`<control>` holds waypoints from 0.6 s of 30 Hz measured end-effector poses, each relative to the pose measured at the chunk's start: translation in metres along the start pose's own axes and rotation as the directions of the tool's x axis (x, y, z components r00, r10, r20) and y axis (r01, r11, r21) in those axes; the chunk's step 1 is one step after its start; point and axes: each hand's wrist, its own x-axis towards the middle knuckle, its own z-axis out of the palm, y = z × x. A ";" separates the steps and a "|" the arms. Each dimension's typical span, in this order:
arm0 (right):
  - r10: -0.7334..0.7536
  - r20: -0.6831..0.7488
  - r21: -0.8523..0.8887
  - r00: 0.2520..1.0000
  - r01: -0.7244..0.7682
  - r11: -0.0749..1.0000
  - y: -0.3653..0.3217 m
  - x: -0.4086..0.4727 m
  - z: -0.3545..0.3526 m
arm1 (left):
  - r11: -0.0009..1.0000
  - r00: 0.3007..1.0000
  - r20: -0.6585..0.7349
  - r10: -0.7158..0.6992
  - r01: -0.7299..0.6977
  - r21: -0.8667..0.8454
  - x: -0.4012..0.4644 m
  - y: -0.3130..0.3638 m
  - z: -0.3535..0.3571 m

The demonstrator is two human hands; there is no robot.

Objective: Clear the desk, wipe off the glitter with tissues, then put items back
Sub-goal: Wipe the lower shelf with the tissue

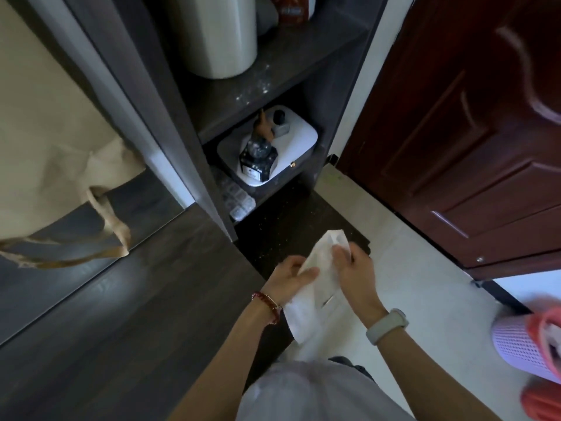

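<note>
Dark desk [127, 299] at left, glitter-speckled shelf [252, 83] behind it. White tissue [315, 287] held low over the dark speckled surface near the desk corner. Left hand [291, 276] and right hand [353, 265] pinch its opposite edges, fingers curled.

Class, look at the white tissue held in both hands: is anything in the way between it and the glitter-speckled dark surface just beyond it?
Nothing visible blocks it. The white tissue, gripped by the left hand and right hand, hangs directly before the glitter-speckled dark surface.
</note>
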 end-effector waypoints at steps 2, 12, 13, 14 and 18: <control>-0.038 -0.033 -0.038 0.999 0.036 0.999 0.001 0.024 -0.018 | 0.991 1.000 0.001 -0.008 0.008 0.136 0.014 0.004 0.005; -0.165 0.564 -0.185 0.809 0.319 0.929 0.047 0.135 -0.066 | 0.656 0.902 -0.156 -0.402 0.164 -0.737 0.115 0.040 0.082; -0.103 0.657 -0.184 0.747 0.291 0.939 0.049 0.144 -0.071 | 0.584 0.917 -0.076 -0.391 0.183 -0.791 0.121 0.047 0.096; -0.046 0.726 -0.204 0.686 0.279 0.938 0.053 0.153 -0.074 | 0.515 0.931 -0.007 -0.366 0.196 -0.835 0.125 0.055 0.107; -0.042 0.847 -0.163 0.530 0.334 0.929 0.068 0.184 -0.089 | 0.398 0.918 -0.067 -0.390 0.102 -0.912 0.134 0.060 0.134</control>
